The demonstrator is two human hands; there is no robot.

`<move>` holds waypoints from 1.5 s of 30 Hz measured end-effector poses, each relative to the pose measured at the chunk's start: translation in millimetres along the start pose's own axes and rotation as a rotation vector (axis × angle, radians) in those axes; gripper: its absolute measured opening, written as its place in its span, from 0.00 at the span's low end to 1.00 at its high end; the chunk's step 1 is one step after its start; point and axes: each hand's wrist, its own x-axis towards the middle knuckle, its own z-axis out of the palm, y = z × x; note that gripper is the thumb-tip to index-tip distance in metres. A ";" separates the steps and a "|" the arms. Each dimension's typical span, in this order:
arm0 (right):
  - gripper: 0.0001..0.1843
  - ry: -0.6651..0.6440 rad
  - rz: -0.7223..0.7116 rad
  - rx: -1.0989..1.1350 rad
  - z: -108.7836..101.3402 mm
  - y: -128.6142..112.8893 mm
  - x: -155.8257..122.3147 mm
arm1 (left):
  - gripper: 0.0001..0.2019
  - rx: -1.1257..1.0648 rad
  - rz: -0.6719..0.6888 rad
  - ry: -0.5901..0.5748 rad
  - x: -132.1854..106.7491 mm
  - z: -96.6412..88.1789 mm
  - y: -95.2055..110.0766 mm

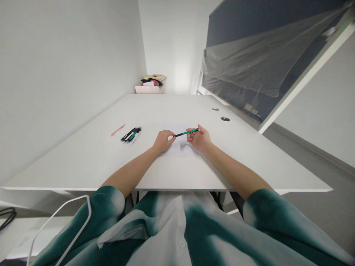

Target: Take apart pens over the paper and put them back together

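A green and black pen (186, 132) is stretched between my two hands above a sheet of white paper (177, 149). My left hand (164, 140) pinches its thin black end between thumb and fingertips. At the other end, my right hand (200, 138) has closed on the pen with thumb and index finger, its other fingers curled and the palm partly turned up. To the left of my hands lies a bunch of several pens (131, 135), black, green and white. Beside that bunch is a slim pink stick-like item (117, 130), whose kind I cannot make out.
The white table (83, 162) runs along the left wall. At its far end stands a pale box (149, 89) filled with mixed items. Two round grommets (225, 119) sit near the right edge. A dark panel (249, 66) partly covered in plastic film rises on the right.
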 end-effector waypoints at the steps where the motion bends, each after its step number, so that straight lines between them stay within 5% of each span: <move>1: 0.31 -0.021 0.007 -0.009 -0.2 -0.9 -1.2 | 0.10 0.004 0.000 -0.003 0.0 -0.9 -0.5; 6: 0.33 -0.141 0.070 -0.036 -1.0 -4.1 -5.6 | 0.10 0.054 -0.022 0.006 -1.0 -5.2 -6.2; 10: 0.21 -0.258 0.125 -0.152 0.3 0.6 -5.5 | 0.09 0.123 -0.028 -0.002 -2.0 -7.2 -10.9; 13: 0.15 -0.333 0.095 -0.317 3.0 6.6 -5.0 | 0.09 0.161 -0.002 -0.025 -2.4 -8.1 -11.2; 16: 0.19 -0.370 0.040 -0.436 6.1 11.5 -4.5 | 0.09 0.185 0.022 -0.041 -2.5 -8.8 -9.7; 36: 0.18 -0.246 -0.212 -1.015 13.9 23.6 -2.2 | 0.09 0.253 0.079 -0.001 -2.7 -8.3 -8.4; 42: 0.18 -0.283 -0.347 -1.236 9.0 18.3 -2.5 | 0.23 0.269 -0.007 -0.025 -5.7 -7.2 -9.1; 45: 0.16 -0.198 -0.374 -1.406 -5.1 11.9 4.0 | 0.29 0.319 -0.073 -0.081 -7.0 -5.4 -14.1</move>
